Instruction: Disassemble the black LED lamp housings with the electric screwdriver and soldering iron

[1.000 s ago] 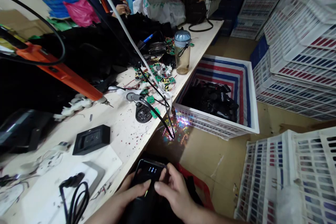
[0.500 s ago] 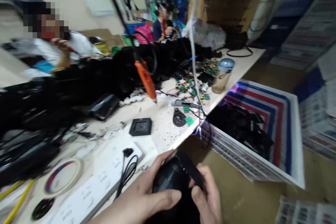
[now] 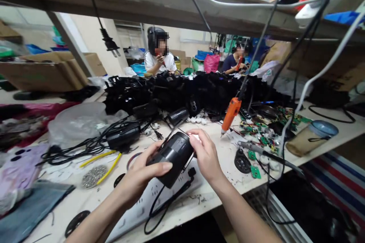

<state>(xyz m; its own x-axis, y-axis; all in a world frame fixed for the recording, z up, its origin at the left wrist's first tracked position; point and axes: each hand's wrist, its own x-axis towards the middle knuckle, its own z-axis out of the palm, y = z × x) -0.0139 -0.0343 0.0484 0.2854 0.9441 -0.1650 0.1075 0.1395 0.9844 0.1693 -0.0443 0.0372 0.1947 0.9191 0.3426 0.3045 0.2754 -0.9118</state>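
Note:
A black plastic housing (image 3: 176, 155), boxy with a rounded end, is held tilted above the white power strip (image 3: 132, 216). My left hand (image 3: 142, 169) wraps its left side, the thumb lying across the near face. At the upper right end, the fingers of my right hand (image 3: 205, 155) are closed on the rim; the fingertips are partly hidden. A thin bar or edge shows beside the housing on each side. Beneath it, a black cable (image 3: 155, 212) loops over the power strip. An orange electric screwdriver (image 3: 231, 115) hangs tip down to the right.
Black parts (image 3: 182, 91) are heaped along the back. Right of my hands lie a soldering iron (image 3: 256, 151), a round black part (image 3: 242, 160) and a bottle (image 3: 312, 138). On the left is a dish of screws (image 3: 94, 176). A shelf (image 3: 142, 5) crosses overhead; two people sit beyond.
My view has swung left and up. The housing has moved from beside the table edge to above the power strip. The dark curved piece in my right hand no longer shows separately.

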